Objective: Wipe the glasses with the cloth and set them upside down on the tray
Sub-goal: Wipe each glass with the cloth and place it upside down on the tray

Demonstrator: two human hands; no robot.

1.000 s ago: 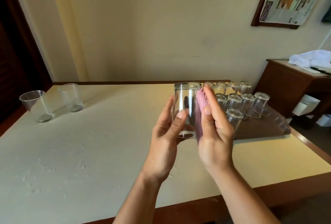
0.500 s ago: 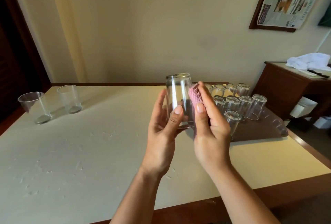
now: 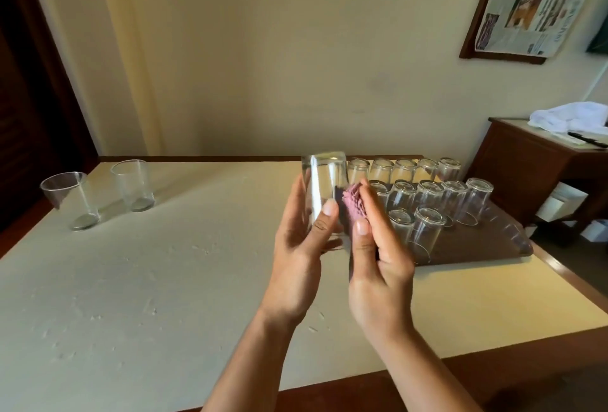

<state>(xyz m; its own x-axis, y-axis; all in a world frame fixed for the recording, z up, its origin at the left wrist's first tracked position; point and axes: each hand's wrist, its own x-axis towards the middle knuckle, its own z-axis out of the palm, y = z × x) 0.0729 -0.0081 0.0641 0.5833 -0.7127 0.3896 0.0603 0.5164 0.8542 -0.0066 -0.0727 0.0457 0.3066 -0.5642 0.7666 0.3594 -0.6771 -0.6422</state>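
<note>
Head view: the left hand (image 3: 297, 248) is raised above the surface (image 3: 138, 280), its grip curled around an upside-down glass (image 3: 324, 192). The right hand (image 3: 378, 266) pinches the pink cloth (image 3: 354, 205) against the glass, beside the tray (image 3: 493, 243).

Twelve glasses (image 3: 428, 192) stand upside down on one tray (image 3: 493, 240) at two o'clock. Two more glasses (image 3: 98, 194) stand upright on the surface (image 3: 164, 280) at ten o'clock. One glass (image 3: 324, 187) and one pink cloth (image 3: 353, 205) are held in the two hands (image 3: 339, 260).
</note>
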